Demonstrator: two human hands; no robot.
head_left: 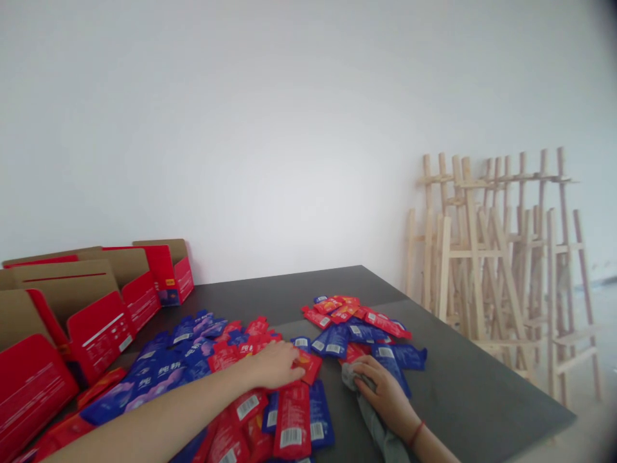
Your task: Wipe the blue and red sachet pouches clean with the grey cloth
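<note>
Here you are with both hands down on the desk (463,386); your left hand (270,365) lies over the left pile (168,374), its fingertips by a red packet (311,368); your right hand (388,392) has its grip clamped on a grey cloth (372,418), bunched under the fingers and trailing back towards you; whether the left grip is pinching a packet or only resting there, you can't tell from this view.

The step in hand looks like handling the packets, cloth at the ready; the next move, as I judge it, calls for singling out one packet with the left while the cloth stays off the loose ones.

Now look around you; the left pile runs red and blue, packets overlapping, barcodes up on several near you; the right pile (336,341) sits just beyond your right hand, with a strip of bare desk between the nearer parts of the two; boxes (99,331) with raised flaps crowd the left side; easels (475,257) stand past the right edge, by the wall (289,128), well apart from your work; what's in your way is your own left forearm, hiding part of the left pile, and the overlap, which could drag neighbours along.
</note>
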